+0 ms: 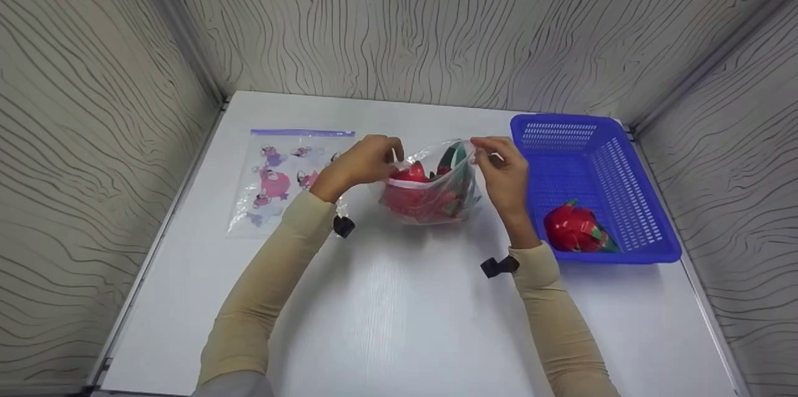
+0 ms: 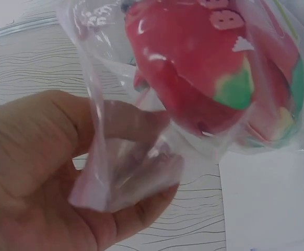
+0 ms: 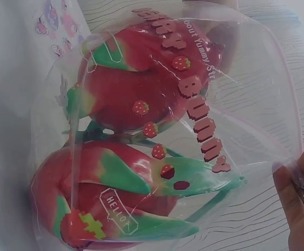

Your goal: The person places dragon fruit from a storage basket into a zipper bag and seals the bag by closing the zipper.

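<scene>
A clear printed zip bag [image 1: 424, 200] stands near the middle of the table, its mouth upward. Inside lie two red dragon fruits [image 3: 136, 94] with green-tipped scales, seen through the plastic in the right wrist view. My left hand [image 1: 368, 160] holds the left side of the bag's mouth; in the left wrist view the bag's corner lies between its curled fingers. At the opposite side, my right hand [image 1: 504, 169] pinches the rim between thumb and fingers. Another dragon fruit [image 1: 575, 229] sits in the blue basket [image 1: 642, 197] at the right.
Flat on the table at the left lies another zip bag [image 1: 249, 197] with a purple slider strip and pink printed figures, partly behind my left forearm. Wood-grain panels [image 1: 399, 23] enclose the white table [image 1: 399, 322] at the back and both sides.
</scene>
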`<state>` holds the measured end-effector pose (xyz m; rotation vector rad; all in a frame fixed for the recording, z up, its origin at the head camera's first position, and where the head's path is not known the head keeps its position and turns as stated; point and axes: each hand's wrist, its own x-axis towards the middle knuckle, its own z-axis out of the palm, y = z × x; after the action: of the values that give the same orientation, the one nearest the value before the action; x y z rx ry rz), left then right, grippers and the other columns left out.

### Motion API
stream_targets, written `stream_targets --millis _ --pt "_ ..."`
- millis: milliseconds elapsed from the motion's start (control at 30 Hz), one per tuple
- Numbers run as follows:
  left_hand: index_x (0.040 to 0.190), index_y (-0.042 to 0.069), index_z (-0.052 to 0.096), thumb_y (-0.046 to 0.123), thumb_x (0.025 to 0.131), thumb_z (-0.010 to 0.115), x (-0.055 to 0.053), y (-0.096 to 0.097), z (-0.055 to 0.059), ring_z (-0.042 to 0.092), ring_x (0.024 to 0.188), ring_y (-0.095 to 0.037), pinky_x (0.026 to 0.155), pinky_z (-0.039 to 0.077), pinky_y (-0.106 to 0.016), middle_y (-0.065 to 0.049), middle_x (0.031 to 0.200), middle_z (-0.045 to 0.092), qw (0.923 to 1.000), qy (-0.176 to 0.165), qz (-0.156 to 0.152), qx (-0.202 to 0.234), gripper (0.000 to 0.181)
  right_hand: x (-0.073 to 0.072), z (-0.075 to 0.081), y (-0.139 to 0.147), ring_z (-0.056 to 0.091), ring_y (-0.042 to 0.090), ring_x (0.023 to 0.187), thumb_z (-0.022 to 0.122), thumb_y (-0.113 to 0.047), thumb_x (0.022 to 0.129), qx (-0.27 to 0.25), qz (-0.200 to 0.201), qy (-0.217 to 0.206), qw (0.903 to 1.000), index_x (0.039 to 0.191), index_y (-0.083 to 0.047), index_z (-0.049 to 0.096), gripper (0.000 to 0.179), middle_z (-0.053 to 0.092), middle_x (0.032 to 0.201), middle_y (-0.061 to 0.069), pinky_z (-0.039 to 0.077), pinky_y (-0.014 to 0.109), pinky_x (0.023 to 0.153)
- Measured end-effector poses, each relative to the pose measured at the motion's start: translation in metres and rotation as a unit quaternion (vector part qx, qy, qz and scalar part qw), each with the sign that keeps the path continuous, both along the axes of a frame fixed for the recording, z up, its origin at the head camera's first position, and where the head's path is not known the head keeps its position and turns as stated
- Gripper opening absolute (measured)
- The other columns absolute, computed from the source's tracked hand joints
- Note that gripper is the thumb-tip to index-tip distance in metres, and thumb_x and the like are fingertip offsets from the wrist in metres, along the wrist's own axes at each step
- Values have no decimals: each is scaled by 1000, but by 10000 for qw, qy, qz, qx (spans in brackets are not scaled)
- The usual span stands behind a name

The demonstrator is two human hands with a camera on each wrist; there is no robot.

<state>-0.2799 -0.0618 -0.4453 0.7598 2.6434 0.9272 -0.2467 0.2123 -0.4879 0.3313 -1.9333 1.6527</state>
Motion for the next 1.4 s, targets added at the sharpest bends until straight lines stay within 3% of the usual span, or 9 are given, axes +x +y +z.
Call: stream_targets --millis 133,300,533,667,900,1100,1200,1300,1400 --pt "110 2 76 13 101 70 -1 -3 -6 61 84 -21 71 54 -31 -15 99 74 9991 125 251 306 16 0 -1 4 68 11 91 66 16 94 -70 66 -1 10000 106 10 78 18 70 105 28 60 17 77" --pt "109 4 76 18 104 69 1 -2 -13 64 75 -17 64 56 -25 -11 94 74 9949 35 741 684 17 1 -2 7 68 12 90 65 16 93 -1 145 66 9999 105 8 79 20 70 103 27 62 20 79" --pt "106 3 72 22 106 64 3 1 -19 67 64 -14 53 54 -22 -9 86 76 9820 224 1444 1199 21 2 -3 10 70 10 90 66 15 95 46 156 95 9998 103 10 78 15 70 102 27 63 22 79" --pt "105 5 68 23 108 61 3 -1 -18 69 62 -14 50 53 -21 -9 81 77 9749 290 1614 1505 20 3 -4 13 70 10 88 66 16 94 -20 94 68 9999 102 10 77 15 70 101 27 63 22 77" --pt "123 7 63 25 109 63 1 -13 -21 71 71 -18 60 56 -23 -10 87 78 9788 229 1024 1757 23 3 -5 16 69 10 89 67 15 93 8 -16 -18 10000 103 8 79 17 71 102 25 62 21 78" --pt "133 16 56 28 110 61 7 -30 -27 73 96 -22 83 64 -38 -8 108 78 9797 -2 239 1990 27 2 -3 17 70 8 87 68 13 94 40 -32 -40 10000 103 6 79 16 72 101 24 61 19 77" --pt "137 19 59 32 105 69 12 -39 -29 70 111 -23 95 61 -45 -5 121 75 9808 -22 -143 1947 37 1 -2 18 71 7 87 68 13 93 -7 -19 -34 10000 102 6 79 16 73 101 22 62 19 77" --pt "134 16 67 23 97 79 14 -45 -31 66 119 -24 101 59 -49 -4 127 73 9809 13 -417 1899 40 0 -2 19 71 7 87 68 14 93 -48 31 -24 10000 102 7 79 15 73 100 22 62 20 77" --pt "121 11 75 12 95 80 14 -46 -31 66 117 -24 101 60 -46 -6 124 75 9809 179 -495 1874 27 0 -2 19 70 8 86 68 14 94 -47 46 -50 10000 101 8 78 14 72 99 24 62 20 77"
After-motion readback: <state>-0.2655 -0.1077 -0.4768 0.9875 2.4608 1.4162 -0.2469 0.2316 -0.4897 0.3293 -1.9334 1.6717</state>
